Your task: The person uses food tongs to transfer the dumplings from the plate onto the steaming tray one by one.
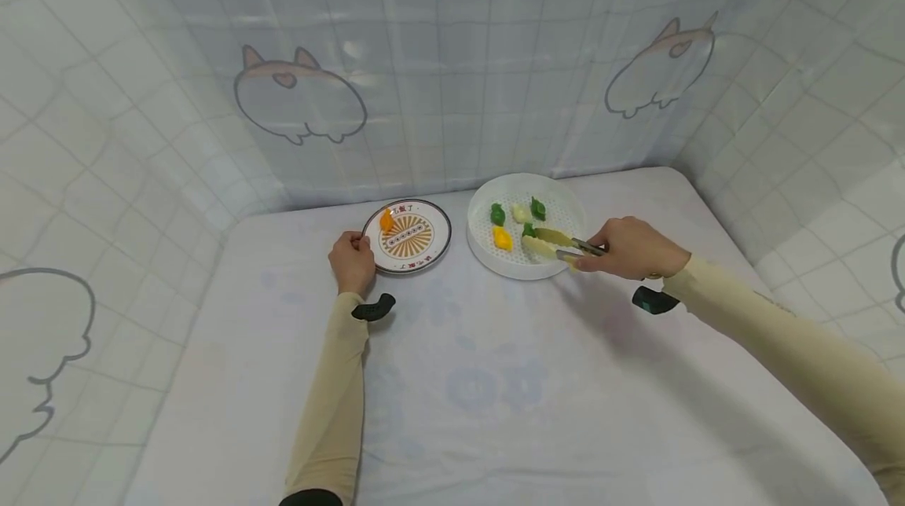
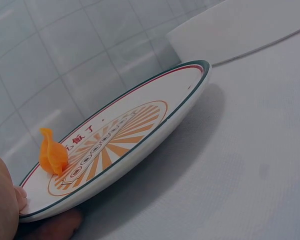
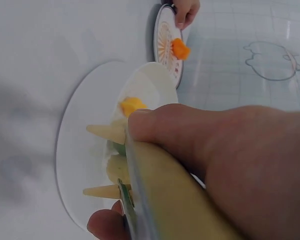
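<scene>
My left hand grips the left rim of a white plate, thumb on top and fingertips underneath in the left wrist view. An orange dumpling-shaped piece sits on the plate near that hand. In my right hand is a pair of tongs, its tips low inside a round white basket. A small green piece shows right at the tips; whether they pinch it I cannot tell. Around it in the basket lie a yellow piece, a pale piece and green pieces.
Plate and basket stand side by side at the far edge of a table under a white cloth. Right behind them hangs a tile-patterned curtain with animal drawings, and similar sheets close in both sides.
</scene>
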The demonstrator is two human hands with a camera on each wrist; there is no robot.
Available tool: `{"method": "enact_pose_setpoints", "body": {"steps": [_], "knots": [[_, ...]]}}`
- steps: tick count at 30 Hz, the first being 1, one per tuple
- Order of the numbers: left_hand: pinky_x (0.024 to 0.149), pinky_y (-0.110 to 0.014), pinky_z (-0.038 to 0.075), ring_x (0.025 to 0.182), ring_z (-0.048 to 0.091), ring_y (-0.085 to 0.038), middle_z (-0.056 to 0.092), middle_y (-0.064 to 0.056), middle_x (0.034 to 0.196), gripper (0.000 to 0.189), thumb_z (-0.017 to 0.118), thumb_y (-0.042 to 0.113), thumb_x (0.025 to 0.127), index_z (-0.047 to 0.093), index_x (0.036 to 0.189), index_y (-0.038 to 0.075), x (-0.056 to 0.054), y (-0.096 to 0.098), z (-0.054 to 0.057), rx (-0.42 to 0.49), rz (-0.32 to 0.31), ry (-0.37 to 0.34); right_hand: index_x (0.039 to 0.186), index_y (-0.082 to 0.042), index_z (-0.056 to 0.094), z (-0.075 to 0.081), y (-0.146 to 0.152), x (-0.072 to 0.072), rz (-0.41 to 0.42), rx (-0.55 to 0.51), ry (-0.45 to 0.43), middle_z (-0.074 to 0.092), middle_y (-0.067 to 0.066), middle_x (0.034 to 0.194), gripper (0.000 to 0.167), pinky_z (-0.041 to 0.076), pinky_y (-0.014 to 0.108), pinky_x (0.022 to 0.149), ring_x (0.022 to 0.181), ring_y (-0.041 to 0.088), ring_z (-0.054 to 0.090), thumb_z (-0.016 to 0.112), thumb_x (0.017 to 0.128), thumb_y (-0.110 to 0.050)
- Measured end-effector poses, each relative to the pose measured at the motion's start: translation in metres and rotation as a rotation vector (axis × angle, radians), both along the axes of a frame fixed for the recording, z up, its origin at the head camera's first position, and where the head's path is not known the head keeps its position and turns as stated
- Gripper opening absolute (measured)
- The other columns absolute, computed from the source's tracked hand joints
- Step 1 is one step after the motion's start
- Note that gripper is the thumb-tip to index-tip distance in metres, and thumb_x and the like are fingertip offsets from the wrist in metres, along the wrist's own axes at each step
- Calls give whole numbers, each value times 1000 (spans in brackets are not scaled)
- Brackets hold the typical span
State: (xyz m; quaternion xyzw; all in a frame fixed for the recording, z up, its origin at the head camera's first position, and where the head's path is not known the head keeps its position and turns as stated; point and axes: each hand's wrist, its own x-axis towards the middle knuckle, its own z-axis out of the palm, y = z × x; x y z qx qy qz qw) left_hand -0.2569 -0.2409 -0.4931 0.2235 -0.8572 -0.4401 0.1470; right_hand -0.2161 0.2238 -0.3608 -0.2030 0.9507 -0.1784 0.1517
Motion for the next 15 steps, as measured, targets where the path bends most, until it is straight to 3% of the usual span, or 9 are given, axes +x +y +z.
{"method": "enact_pose_setpoints", "body": {"steps": [15], "knots": [[84, -37, 51, 102, 62, -30, 68, -22, 116, 30, 52, 17, 112, 64, 132, -3, 0, -1, 0, -4, -9, 17, 94, -12, 82, -12, 1, -7, -19, -8, -41, 45, -7, 58, 34, 34, 31, 58, 67, 17, 46, 80, 91, -46]]}}
